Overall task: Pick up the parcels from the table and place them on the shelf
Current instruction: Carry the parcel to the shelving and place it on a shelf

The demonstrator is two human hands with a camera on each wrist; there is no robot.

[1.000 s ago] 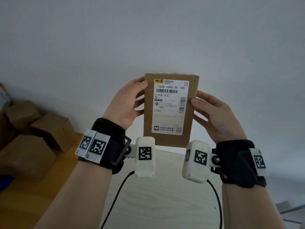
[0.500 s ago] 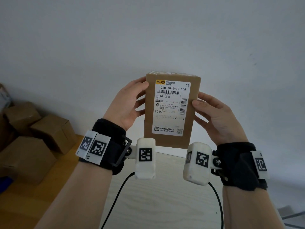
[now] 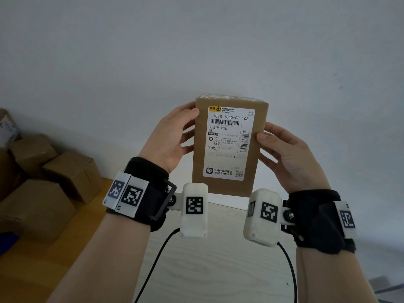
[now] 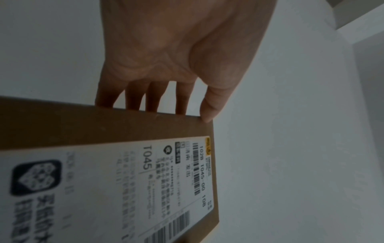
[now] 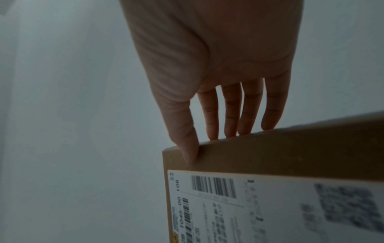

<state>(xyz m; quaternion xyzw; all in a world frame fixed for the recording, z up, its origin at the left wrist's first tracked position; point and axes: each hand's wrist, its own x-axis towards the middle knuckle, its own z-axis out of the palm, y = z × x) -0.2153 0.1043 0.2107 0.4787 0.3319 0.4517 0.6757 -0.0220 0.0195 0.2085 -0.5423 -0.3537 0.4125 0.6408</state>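
Observation:
A brown cardboard parcel (image 3: 228, 145) with a white shipping label stands upright in the air in front of a pale wall. My left hand (image 3: 175, 138) grips its left side, thumb on the front near the top corner and fingers behind. My right hand (image 3: 286, 154) grips the right side the same way, a little lower. In the left wrist view the left hand (image 4: 176, 65) pinches the parcel (image 4: 104, 128) along its edge. In the right wrist view the right hand (image 5: 218, 65) has its thumb on the front of the parcel (image 5: 270, 156).
Several more cardboard parcels (image 3: 72, 171) are piled at the left on an orange-brown table top (image 3: 65, 248). A pale wood-grain surface (image 3: 218, 270) lies below my wrists, its far edge under the held parcel. Black cables hang from the wrist cameras.
The parcel and both hands have drifted very slightly to the right. The hold on it is the same.

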